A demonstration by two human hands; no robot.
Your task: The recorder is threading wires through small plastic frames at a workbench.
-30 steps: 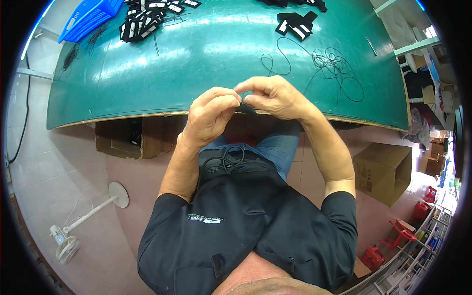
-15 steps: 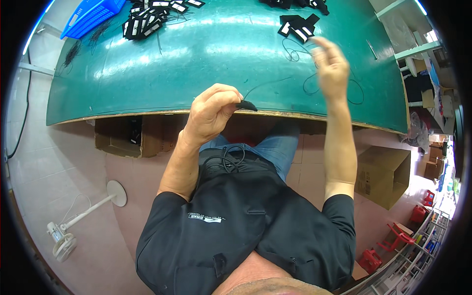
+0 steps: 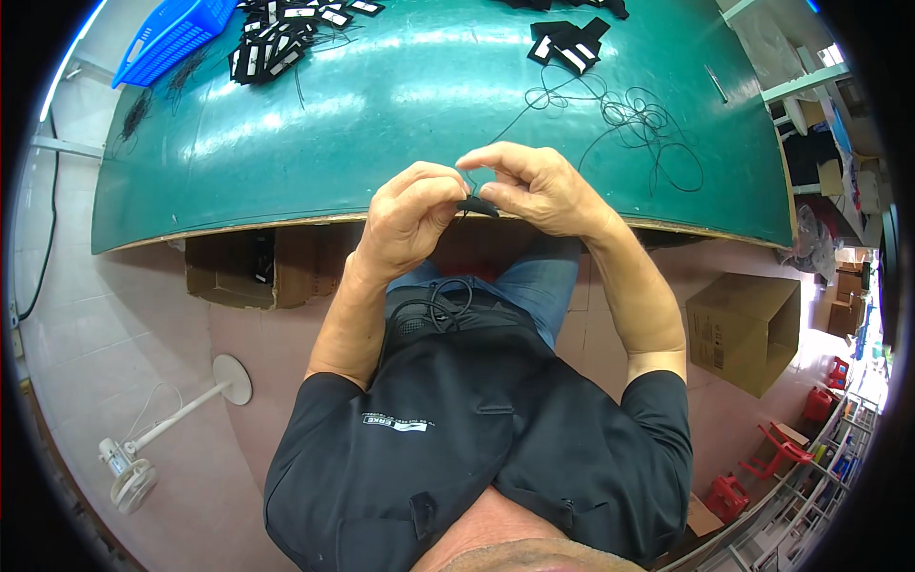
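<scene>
Pinched in the fingers of my left hand (image 3: 415, 217) is a small black piece (image 3: 481, 206), held just over the front edge of the green table (image 3: 400, 133). From the right, my right hand (image 3: 543, 191) reaches to the same piece. Its thumb is at the piece's right end and its index finger is bent above, with a gap between them. A thin dark cord (image 3: 510, 122) runs down from the table to the fingertips of both hands. More of this cord lies in loose loops (image 3: 637, 114) on the right of the table.
Black pieces with white labels lie in a large pile (image 3: 272, 43) at the far left and a smaller pile (image 3: 570, 46) at the far right. A blue basket (image 3: 172, 38) stands at the left. Cardboard boxes (image 3: 743, 334) and a white fan (image 3: 129, 472) are on the floor.
My right hand has come down and left from the far right of the table to the black piece. More cord now lies in loops at the right. My left hand keeps its hold.
</scene>
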